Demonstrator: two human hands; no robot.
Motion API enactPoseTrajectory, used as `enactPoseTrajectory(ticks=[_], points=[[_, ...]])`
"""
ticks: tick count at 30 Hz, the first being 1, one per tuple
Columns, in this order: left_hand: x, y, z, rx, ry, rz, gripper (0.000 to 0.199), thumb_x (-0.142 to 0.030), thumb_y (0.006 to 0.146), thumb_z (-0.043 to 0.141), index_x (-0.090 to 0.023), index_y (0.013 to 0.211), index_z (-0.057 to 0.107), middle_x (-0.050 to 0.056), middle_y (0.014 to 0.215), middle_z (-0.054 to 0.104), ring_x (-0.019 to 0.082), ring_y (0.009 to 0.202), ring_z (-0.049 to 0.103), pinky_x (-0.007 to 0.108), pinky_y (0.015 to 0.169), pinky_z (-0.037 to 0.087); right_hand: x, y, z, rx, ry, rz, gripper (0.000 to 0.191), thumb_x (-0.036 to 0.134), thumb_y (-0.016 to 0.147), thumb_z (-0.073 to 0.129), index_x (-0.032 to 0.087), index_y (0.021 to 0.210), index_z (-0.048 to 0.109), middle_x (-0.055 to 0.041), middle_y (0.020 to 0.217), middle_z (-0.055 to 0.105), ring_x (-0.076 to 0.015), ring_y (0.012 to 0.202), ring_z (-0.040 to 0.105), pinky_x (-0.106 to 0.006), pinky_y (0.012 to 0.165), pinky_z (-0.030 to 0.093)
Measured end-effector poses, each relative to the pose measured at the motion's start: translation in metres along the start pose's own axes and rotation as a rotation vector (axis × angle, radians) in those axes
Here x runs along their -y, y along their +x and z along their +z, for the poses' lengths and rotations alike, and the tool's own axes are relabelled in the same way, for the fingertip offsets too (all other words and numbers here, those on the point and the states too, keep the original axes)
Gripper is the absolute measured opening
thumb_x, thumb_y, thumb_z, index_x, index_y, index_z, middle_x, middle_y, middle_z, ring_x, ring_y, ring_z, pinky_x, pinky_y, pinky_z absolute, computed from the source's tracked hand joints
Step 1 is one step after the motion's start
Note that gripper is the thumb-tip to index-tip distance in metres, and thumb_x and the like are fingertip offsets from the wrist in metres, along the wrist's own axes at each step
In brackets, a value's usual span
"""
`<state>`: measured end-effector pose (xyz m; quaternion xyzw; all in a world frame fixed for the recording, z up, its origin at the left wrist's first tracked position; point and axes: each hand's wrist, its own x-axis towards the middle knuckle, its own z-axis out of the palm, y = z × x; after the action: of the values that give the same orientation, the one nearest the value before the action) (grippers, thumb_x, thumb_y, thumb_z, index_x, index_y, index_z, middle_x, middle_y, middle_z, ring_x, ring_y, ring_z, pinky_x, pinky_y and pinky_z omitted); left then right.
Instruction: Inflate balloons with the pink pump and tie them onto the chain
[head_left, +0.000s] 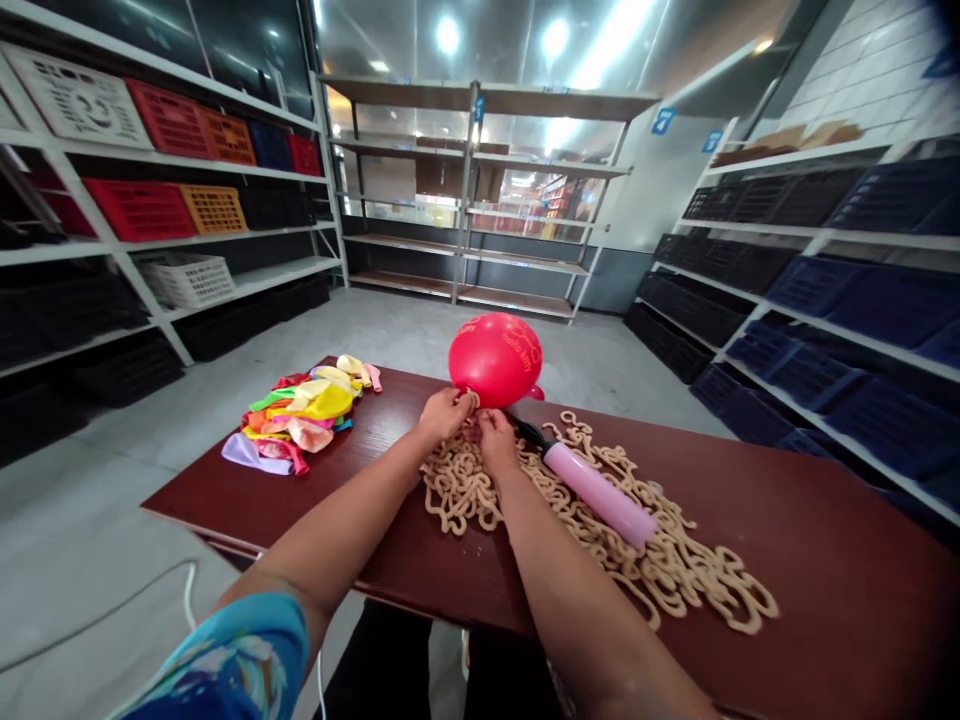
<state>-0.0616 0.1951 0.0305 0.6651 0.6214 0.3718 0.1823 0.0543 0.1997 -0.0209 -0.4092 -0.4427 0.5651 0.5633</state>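
Observation:
An inflated red balloon (495, 358) with yellow "hello kitty" print stands just beyond my hands. My left hand (444, 412) is closed in a pinch at its lower left side, with a beige curl showing by the fingertips. Close beside it, my right hand (496, 440) pinches reddish material that looks like the balloon's neck; the fingers partly hide it. Beneath both hands spreads a heap of beige curly cord pieces (457, 490). A pink hand pump (600, 492) with a black nozzle end lies on the heap, right of my right hand.
Deflated balloons in many colours (300, 410) are piled on the left of the dark red table (810, 540). Shelves with crates (161, 118) stand left, and shelves with dark blue bins (862, 300) right. A rack (472, 180) stands at the back. A white cable (189, 595) hangs at the left.

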Motion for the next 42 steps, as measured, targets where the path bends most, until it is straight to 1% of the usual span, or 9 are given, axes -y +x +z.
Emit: enactPoseTrajectory(ticks=[5,9,12,18,23,28,33,37,42], points=[[-0.001,0.041,0.007,0.071,0.082,-0.152,0.042,-0.044,0.084,0.037,-0.015,0.079,0.066,0.011,0.078,0.066,0.021,0.075,0.059,0.027,0.066,0.040,-0.001,0.000,0.001,0.049,-0.056,-0.003,0.032,0.050,0.063,0.060,0.021,0.073,0.050,0.0041,0.061,0.059,-0.0119,0.049,0.053,-0.026,0.049,0.044],[0.012,0.070,0.006,0.065,0.115,-0.278,0.059,-0.060,0.075,0.046,-0.013,0.108,0.061,0.018,0.113,0.060,0.029,0.102,0.055,0.033,0.080,0.039,0.002,-0.002,0.002,0.055,-0.035,0.012,0.030,0.048,0.063,0.059,0.021,0.072,0.049,0.0049,0.060,0.057,-0.0097,0.046,0.051,-0.024,0.047,0.040],[0.033,0.081,-0.010,0.011,0.398,-0.363,0.058,-0.051,0.075,0.051,-0.012,0.117,0.057,0.023,0.127,0.049,0.037,0.117,0.041,0.044,0.091,0.031,0.003,-0.003,0.003,0.064,-0.016,0.020,0.029,0.047,0.064,0.058,0.021,0.071,0.049,0.0049,0.057,0.056,-0.0089,0.043,0.048,-0.023,0.044,0.037],[0.085,0.070,-0.062,-0.051,0.918,-0.390,0.041,-0.022,0.071,0.053,-0.011,0.109,0.063,0.023,0.123,0.049,0.038,0.120,0.031,0.051,0.097,0.020,-0.001,-0.002,0.003,0.090,-0.045,0.006,0.027,0.046,0.067,0.059,0.021,0.072,0.051,0.0053,0.052,0.054,-0.0094,0.041,0.046,-0.023,0.044,0.037],[0.111,0.052,-0.077,-0.019,0.969,-0.418,0.042,-0.018,0.074,0.047,-0.008,0.112,0.063,0.025,0.121,0.050,0.040,0.123,0.028,0.055,0.099,0.010,-0.006,0.002,0.002,0.101,-0.065,0.015,0.026,0.045,0.067,0.060,0.021,0.073,0.052,0.0055,0.051,0.054,-0.0103,0.043,0.048,-0.023,0.045,0.038],[0.109,0.043,-0.081,-0.040,0.928,-0.381,0.040,-0.014,0.077,0.043,-0.007,0.110,0.063,0.025,0.120,0.052,0.039,0.124,0.029,0.055,0.099,0.011,-0.010,0.006,-0.001,0.108,-0.086,-0.008,0.026,0.045,0.068,0.060,0.021,0.072,0.053,0.0047,0.050,0.055,-0.0106,0.043,0.048,-0.024,0.046,0.038],[0.074,0.041,-0.092,-0.178,0.536,-0.444,0.025,-0.029,0.070,0.058,-0.011,0.085,0.068,0.021,0.107,0.058,0.039,0.114,0.042,0.050,0.092,0.031,-0.005,0.003,0.000,0.109,-0.077,0.009,0.025,0.045,0.068,0.062,0.021,0.072,0.054,0.0041,0.054,0.057,-0.0105,0.044,0.048,-0.024,0.047,0.039],[0.043,0.033,-0.085,-0.028,-0.198,-0.586,0.008,-0.020,0.065,0.058,-0.013,0.070,0.060,0.010,0.073,0.062,0.023,0.079,0.059,0.034,0.068,0.046,0.006,-0.004,0.003,0.173,-0.052,-0.012,0.028,0.047,0.066,0.064,0.020,0.071,0.059,0.0023,0.064,0.062,-0.0098,0.050,0.052,-0.023,0.052,0.041],[0.020,0.008,-0.049,0.090,-0.625,-0.495,0.009,-0.021,0.072,0.057,-0.013,0.070,0.057,0.005,0.062,0.058,0.011,0.055,0.054,0.021,0.050,0.041,0.015,-0.010,0.004,0.356,-0.124,-0.017,0.046,0.061,0.073,0.053,0.017,0.074,0.067,-0.0036,0.074,0.067,-0.0119,0.063,0.057,-0.025,0.063,0.044]])
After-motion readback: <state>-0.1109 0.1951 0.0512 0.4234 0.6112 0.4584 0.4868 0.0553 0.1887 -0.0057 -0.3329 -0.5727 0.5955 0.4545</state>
